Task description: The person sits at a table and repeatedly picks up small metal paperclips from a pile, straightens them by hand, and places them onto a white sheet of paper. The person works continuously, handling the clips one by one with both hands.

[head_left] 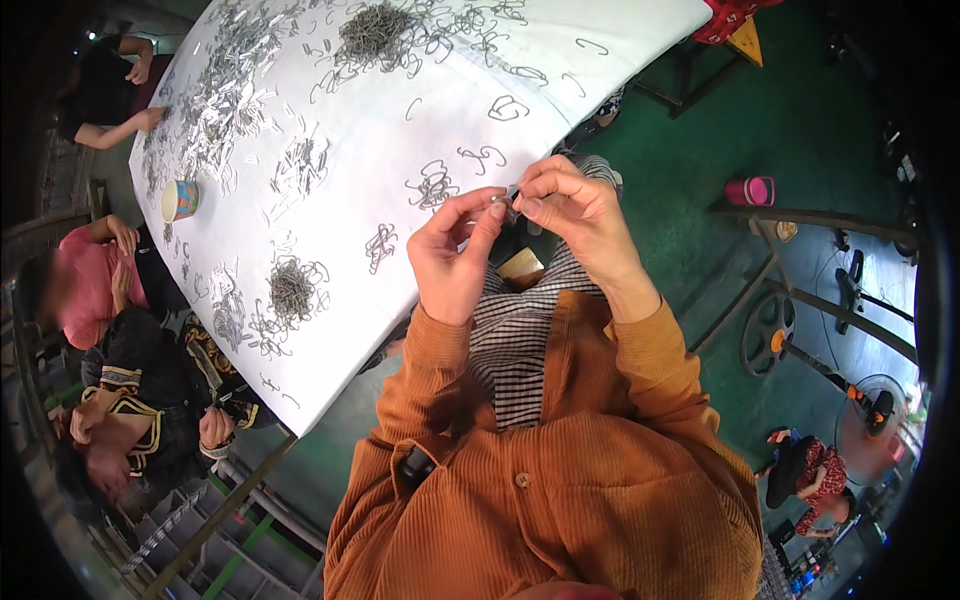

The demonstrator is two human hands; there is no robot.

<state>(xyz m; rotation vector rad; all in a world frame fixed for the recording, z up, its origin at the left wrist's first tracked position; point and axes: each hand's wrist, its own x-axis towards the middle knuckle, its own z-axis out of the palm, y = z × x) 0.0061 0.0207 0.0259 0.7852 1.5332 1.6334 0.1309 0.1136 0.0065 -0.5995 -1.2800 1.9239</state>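
My left hand [452,262] and my right hand [582,215] meet just off the table's near edge, above my lap. Both are closed in a pinch, fingertips almost touching. Between them is a small shiny metal piece [508,198], mostly covered by the fingers; its exact shape cannot be made out. On the white tabletop [370,130], close to my left hand, lies a small heap of bent wire hooks [432,186]. A few loose hooks [482,156] lie just beyond it.
Larger piles of wire hooks [376,32] and silvery strips [222,105] spread across the table. A patterned paper tub [181,200] stands near its left edge. Several people sit along the left side. On the right are a pink bucket [750,191] and a metal frame [815,215].
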